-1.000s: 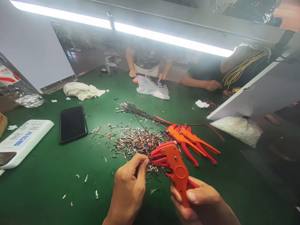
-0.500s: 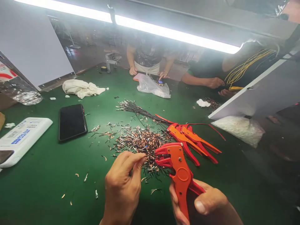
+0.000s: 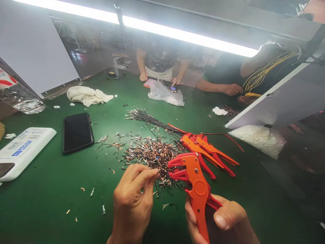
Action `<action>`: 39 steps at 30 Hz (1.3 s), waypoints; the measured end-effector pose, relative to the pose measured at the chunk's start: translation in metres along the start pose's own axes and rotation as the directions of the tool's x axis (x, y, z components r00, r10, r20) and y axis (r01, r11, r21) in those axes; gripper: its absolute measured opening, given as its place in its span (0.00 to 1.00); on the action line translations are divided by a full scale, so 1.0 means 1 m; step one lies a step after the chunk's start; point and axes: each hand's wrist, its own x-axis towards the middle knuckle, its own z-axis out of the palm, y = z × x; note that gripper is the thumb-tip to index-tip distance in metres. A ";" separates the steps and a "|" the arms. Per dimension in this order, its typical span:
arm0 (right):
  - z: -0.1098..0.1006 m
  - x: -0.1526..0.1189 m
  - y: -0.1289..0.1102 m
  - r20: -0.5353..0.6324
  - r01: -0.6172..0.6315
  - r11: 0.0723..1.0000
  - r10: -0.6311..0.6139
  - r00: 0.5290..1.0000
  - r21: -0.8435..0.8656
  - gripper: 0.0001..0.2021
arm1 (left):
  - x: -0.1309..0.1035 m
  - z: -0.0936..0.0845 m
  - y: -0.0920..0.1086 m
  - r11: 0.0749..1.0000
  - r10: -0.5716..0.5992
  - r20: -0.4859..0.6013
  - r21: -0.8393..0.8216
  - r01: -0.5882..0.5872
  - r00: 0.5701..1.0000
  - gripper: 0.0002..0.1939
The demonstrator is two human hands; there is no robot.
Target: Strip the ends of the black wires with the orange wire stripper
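My right hand (image 3: 220, 220) is wrapped round the handles of an orange and red wire stripper (image 3: 199, 186), whose jaws face left and stand apart. Left of the jaws, my left hand (image 3: 135, 200) is closed in a pinch between thumb and forefinger; what it may hold is too small to make out. A heap of short wire scraps (image 3: 149, 152) lies on the green table just beyond my fingertips. Behind the heap lies a bundle of black wires (image 3: 149, 119) with metal ends. Two more orange and red strippers (image 3: 208, 149) rest to the right of the heap.
A black phone (image 3: 78, 133) and a white box-like device (image 3: 27, 149) lie at the left, with a white cloth (image 3: 88, 96) behind. Across the table are a plastic bag (image 3: 166, 95) and two people's hands. A bag of small pieces (image 3: 259, 139) sits at the right.
The stripper in my right hand has tilted slightly, its jaws a little higher and its handle further right. My left hand has stayed nearly still, pinched as before.
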 end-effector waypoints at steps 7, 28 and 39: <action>-0.003 -0.001 0.001 0.011 -0.023 1.000 0.023 1.000 0.001 0.21 | 0.001 0.001 0.001 0.999 0.040 0.005 0.000 -0.040 0.999 0.08; -0.006 -0.006 0.005 -0.088 -0.024 0.999 0.022 0.996 -0.025 0.21 | 0.004 -0.005 0.000 0.983 0.181 0.051 -0.010 -0.181 0.982 0.14; -0.007 -0.008 0.004 -0.111 -0.045 0.993 0.033 0.993 -0.112 0.22 | 0.002 -0.008 -0.001 0.976 0.217 0.030 -0.010 -0.217 0.976 0.17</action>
